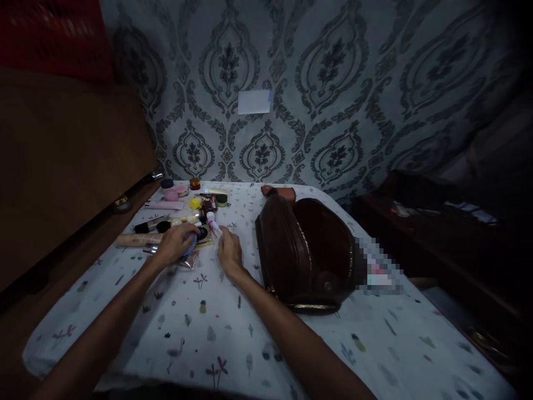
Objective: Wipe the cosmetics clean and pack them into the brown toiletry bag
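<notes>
Now left hand (175, 244) curls round a blue item (192, 243); right hand (230, 253) pinches a pink tube (214, 224) (brown bag (308, 255): contents hidden).

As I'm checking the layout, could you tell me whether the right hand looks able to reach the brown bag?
Probably yes: the bag lies just beside the right hand with only bare cloth between them, though the hand is touching a pink tube.

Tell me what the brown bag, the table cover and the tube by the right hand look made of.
Brown bag: probably leather or imitation, smooth with a dull sheen, metal zip glinting along its edge.
Table cover: thin printed fabric, matt, draping over the edge.
Tube by the right hand: likely plastic, pale; too small to be sure.
</notes>
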`<state>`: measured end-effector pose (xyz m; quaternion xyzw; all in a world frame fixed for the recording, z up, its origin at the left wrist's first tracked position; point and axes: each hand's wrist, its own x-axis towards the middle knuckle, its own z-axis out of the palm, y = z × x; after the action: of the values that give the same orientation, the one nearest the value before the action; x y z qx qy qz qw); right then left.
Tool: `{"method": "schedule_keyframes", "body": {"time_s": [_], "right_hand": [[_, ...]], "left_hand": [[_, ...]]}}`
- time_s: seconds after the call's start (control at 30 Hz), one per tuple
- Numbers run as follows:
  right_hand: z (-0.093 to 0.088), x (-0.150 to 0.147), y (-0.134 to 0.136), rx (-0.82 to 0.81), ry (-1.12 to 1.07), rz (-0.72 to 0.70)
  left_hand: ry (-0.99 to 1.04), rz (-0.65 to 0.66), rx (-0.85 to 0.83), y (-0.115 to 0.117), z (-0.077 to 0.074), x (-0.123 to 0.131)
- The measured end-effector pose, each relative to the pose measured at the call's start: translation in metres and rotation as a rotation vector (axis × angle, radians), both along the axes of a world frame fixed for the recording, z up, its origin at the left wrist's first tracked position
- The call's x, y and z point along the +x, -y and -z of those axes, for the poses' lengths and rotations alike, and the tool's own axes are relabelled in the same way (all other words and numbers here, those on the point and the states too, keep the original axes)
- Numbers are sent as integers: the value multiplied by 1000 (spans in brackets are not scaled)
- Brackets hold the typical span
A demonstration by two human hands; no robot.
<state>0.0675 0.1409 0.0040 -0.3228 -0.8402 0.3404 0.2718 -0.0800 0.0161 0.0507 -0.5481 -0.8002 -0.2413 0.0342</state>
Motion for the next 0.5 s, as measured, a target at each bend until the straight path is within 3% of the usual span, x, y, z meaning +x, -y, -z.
{"method": "schedule_keyframes", "body": {"time_s": [0.07,0.13,0.33,0.43,0.5], "right_hand": [[5,-1,-10,-62,-47,76],[8,-1,-18,-96,-85,119],[13,3,-16,-133,-217,190],[15,5,-9,-71,-325,202],[17,5,-7,-39,-367,181]], "left_hand": [[-35,-119,-15,-10,-5,-11],[-50,-158,-61,-20,-5,-16],[-20,-14,-140,-29,3,-17],[13,-9,-143,-41,-3,-39],[8,-85,-123,-57,-9,-61]]}}
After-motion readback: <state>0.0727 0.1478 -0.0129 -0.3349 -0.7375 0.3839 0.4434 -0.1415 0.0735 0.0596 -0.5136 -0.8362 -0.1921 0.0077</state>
